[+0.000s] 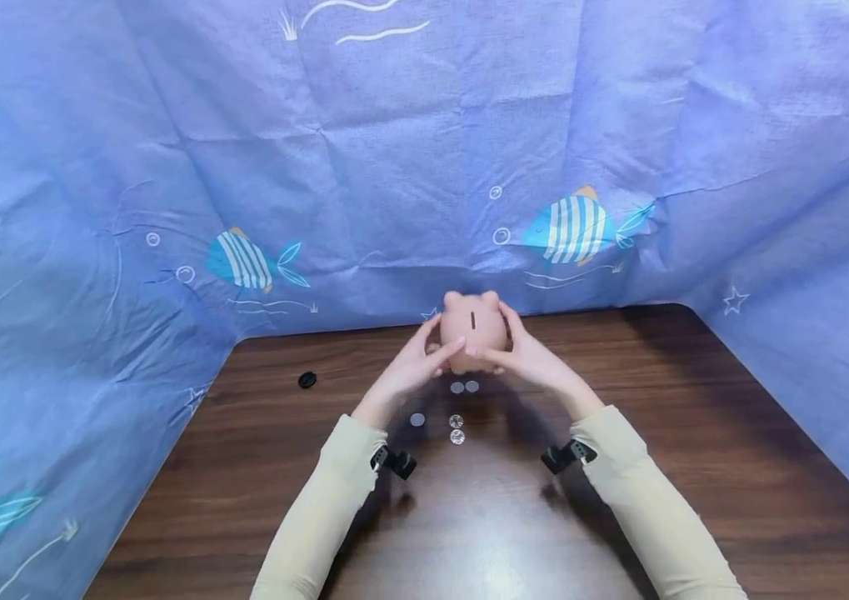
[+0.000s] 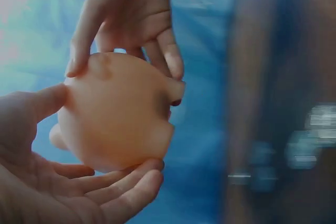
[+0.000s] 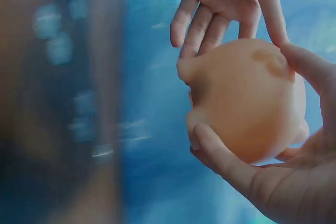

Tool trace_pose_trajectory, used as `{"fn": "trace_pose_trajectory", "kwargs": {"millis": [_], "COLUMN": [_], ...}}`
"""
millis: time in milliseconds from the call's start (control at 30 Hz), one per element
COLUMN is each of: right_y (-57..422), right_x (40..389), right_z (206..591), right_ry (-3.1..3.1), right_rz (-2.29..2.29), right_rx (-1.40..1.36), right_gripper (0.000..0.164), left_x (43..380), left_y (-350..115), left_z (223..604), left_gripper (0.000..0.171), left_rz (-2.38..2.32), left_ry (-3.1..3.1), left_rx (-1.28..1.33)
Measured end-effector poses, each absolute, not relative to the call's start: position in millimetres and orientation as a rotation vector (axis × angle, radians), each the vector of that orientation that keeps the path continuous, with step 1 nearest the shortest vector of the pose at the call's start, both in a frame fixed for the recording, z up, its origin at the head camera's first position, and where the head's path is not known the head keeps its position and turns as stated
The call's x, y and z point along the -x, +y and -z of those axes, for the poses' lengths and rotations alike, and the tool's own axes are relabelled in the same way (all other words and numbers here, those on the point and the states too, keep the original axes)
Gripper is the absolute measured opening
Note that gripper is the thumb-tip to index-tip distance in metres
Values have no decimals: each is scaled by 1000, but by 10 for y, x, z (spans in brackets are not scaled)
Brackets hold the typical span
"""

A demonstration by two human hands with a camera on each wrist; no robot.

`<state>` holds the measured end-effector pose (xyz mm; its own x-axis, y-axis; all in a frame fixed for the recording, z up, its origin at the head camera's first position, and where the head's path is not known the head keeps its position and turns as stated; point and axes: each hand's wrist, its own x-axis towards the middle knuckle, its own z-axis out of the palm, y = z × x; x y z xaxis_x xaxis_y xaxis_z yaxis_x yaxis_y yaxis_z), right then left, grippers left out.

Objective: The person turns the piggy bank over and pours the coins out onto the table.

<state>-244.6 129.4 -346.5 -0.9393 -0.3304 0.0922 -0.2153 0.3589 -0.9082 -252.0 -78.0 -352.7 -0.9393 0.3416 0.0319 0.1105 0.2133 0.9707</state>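
A pink piggy bank (image 1: pixel 457 323) with a dark coin slot on top is held between both hands, over the far part of the table. My left hand (image 1: pixel 411 367) grips its left side, thumb toward the near face. On the right side, my right hand (image 1: pixel 535 358) grips it the same way. The left wrist view shows the rounded body of the piggy bank (image 2: pixel 115 119) with its stubby legs pointing toward the table. Just nearer than the bank lie two silver coins (image 1: pixel 472 387), with several more coins (image 1: pixel 456 422) closer to me.
A small round black piece (image 1: pixel 307 380) lies on the left of the dark wood table (image 1: pixel 259 467). Behind the table and along both sides hangs a blue fish-patterned cloth (image 1: pixel 394 167). Each wrist wears a strapped black camera (image 1: pixel 403 464).
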Motion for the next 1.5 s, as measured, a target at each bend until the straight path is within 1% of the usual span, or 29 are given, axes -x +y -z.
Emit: {"fn": "trace_pose_trajectory", "kwargs": {"millis": [67,133,200,300,333,367,400,433,467,600,633,667,733,800,867,967,1100,1167,1200,1267,1333,1367,1433,1500], "right_y": [1274,1263,1257,1219,1206,1199,1193,1190,1194,1236,1239,1242,1247,1254,1268,1284,1305,1297,1290,1258,1228,1225,1217,1214], "right_x": [2276,2119,2006,1930,1925,1941,1948,1960,1983,2180,2253,2333,2474,2575,2633,2624,2623,2550,2495,2314,2110,2041,1959,1933], "right_z": [3146,2918,2781,2710,2722,2758,2790,2835,2899,3288,3420,3553,3790,3958,4025,3938,3863,3773,3723,3525,3289,3207,3057,2967], "right_ry": [2605,2742,2804,2792,2787,2785,2793,2804,2814,2772,2710,2636,2501,2380,2314,2303,2332,2358,2403,2519,2668,2770,2842,2813], "right_rz": [1701,1805,1946,2050,2039,2024,2014,2006,1996,1817,1756,1708,1654,1678,1712,1706,1671,1676,1680,1712,1780,1807,1928,2009], "right_rx": [596,837,1281,2051,2230,2335,2337,2237,2057,996,786,646,494,445,434,427,471,483,510,607,823,998,1440,1924], "right_gripper": [98,99,97,90,87,83,85,89,92,103,103,101,101,101,102,100,100,99,99,99,100,100,97,87], "left_x": [2359,2189,2042,1912,1889,1863,1855,1853,1867,2092,2180,2273,2433,2541,2594,2546,2541,2523,2483,2305,2094,1997,1821,1711], "left_y": [-762,-760,-777,-820,-832,-843,-848,-849,-850,-833,-828,-828,-826,-816,-806,-787,-786,-785,-787,-794,-820,-839,-876,-899], "left_z": [3213,2974,2835,2751,2755,2768,2791,2827,2883,3258,3398,3536,3788,3980,4053,3913,3819,3789,3741,3515,3255,3129,2897,2733], "left_gripper": [74,75,78,81,81,81,81,81,80,73,71,70,70,73,75,72,72,72,73,75,80,84,88,87], "left_rz": [-1827,-1869,-1898,-1876,-1862,-1851,-1856,-1870,-1895,-1938,-1917,-1909,-1871,-1846,-1831,-1799,-1783,-1782,-1773,-1768,-1767,-1781,-1844,-1900], "left_ry": [2438,2593,2740,2732,2694,2672,2650,2653,2658,2484,2416,2328,2210,2157,2149,2169,2186,2219,2262,2360,2498,2550,2569,2488], "left_rx": [-588,-845,-1223,-1899,-2050,-2121,-2109,-2005,-1829,-884,-712,-567,-379,-311,-286,-301,-297,-329,-373,-526,-783,-947,-1324,-1699]}}
